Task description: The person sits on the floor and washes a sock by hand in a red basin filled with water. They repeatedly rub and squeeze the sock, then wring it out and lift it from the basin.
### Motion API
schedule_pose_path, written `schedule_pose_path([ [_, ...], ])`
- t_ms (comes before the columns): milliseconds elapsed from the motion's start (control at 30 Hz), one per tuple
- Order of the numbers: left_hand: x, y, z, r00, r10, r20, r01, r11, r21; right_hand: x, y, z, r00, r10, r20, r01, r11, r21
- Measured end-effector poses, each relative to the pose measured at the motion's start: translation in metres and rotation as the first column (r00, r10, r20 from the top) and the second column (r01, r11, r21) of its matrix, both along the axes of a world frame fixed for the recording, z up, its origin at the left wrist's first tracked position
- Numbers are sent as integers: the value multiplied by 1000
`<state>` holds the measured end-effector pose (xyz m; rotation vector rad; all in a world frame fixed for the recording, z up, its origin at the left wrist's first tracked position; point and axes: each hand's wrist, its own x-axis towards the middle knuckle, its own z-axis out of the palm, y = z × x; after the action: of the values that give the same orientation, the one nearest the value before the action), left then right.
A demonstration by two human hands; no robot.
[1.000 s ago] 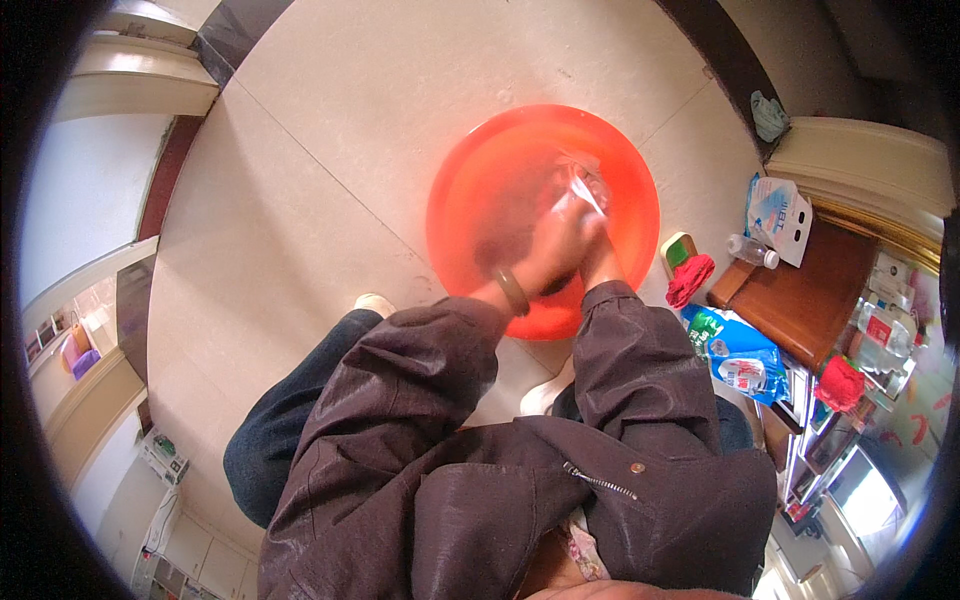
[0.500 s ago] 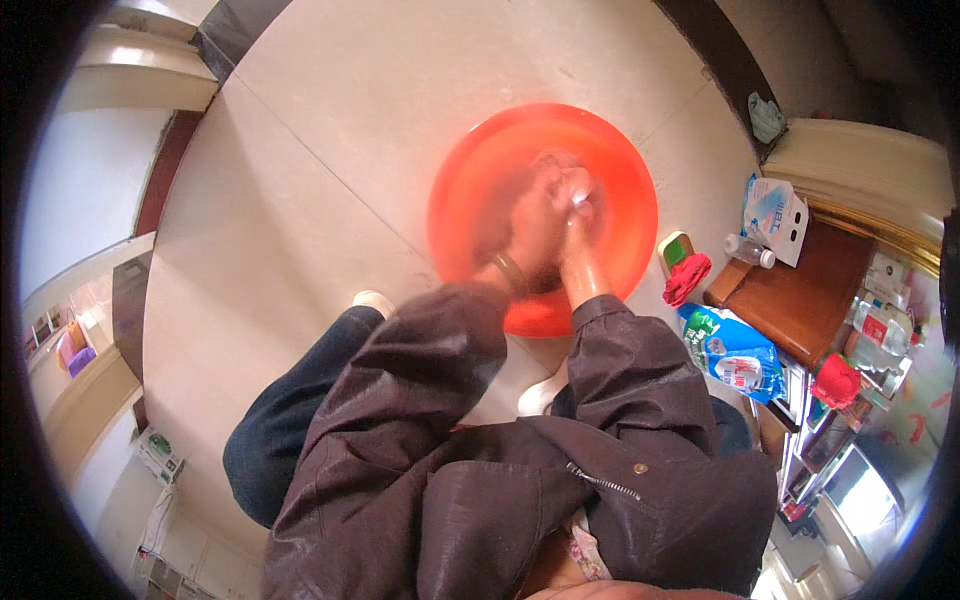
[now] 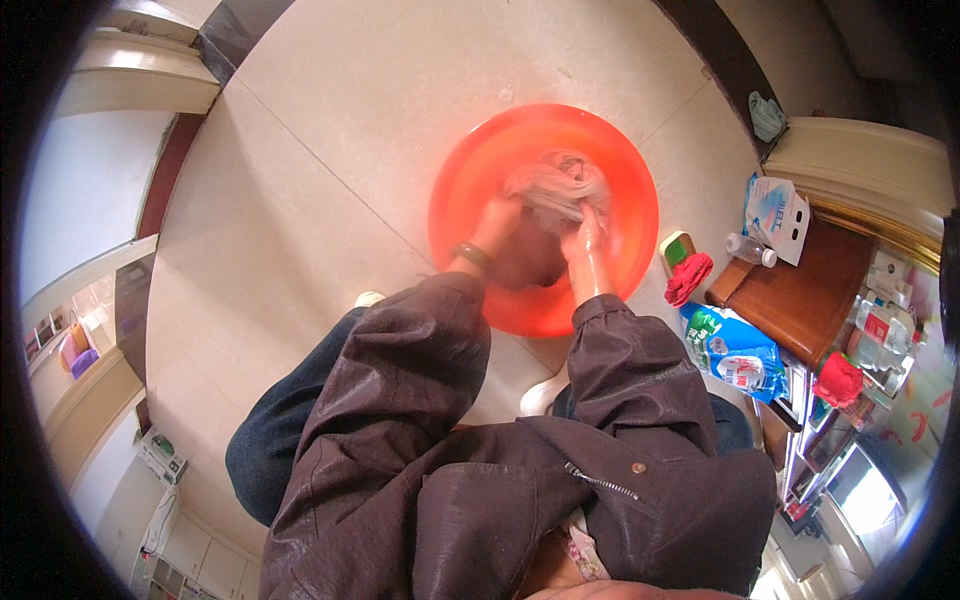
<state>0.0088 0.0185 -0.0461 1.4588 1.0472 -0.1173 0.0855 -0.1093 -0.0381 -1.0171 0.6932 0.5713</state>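
Both hands are down in one round orange basin [image 3: 470, 170] that sits on the pale tiled floor [image 3: 330, 150]: the left hand [image 3: 503, 215] and the right hand [image 3: 583, 238] each clench a side of one bunched, wet greyish cloth [image 3: 560, 185], which is lifted in a twisted lump near the middle of the basin, toward its far side. One dark band circles the left wrist, and two dark brown jacket sleeves run back from the basin's near rim to the person's body. To the right of the basin, well apart from the hands, stands one low brown wooden cabinet [image 3: 800, 300]. One blue and white refill pouch [image 3: 738, 352] lies just below it, near the right sleeve. One white carton [image 3: 778, 207] rests at the cabinet's far corner, with one small clear bottle [image 3: 750, 248] lying just beside it. Two red cloths are in view, one [image 3: 688, 277] just beside the basin's right rim, next to one small green and cream block [image 3: 676, 246], the other [image 3: 838, 378] farther right.
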Motion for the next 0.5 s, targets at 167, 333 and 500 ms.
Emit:
schedule_pose_path([
  [167, 7, -6, 4, 892, -155, 425, 10, 946, 324, 2, 7, 9, 975, 213, -69, -184, 937, 297],
  [333, 10, -49, 86, 811, -146, 566, 52, 982, 179, 38, 1, -5, 970, 232, -73, -215, 958, 190],
  [500, 23, -46, 135, 863, -390, 320, 268, 892, 365, 33, -8, -17, 960, 268, 75, -278, 941, 194],
])
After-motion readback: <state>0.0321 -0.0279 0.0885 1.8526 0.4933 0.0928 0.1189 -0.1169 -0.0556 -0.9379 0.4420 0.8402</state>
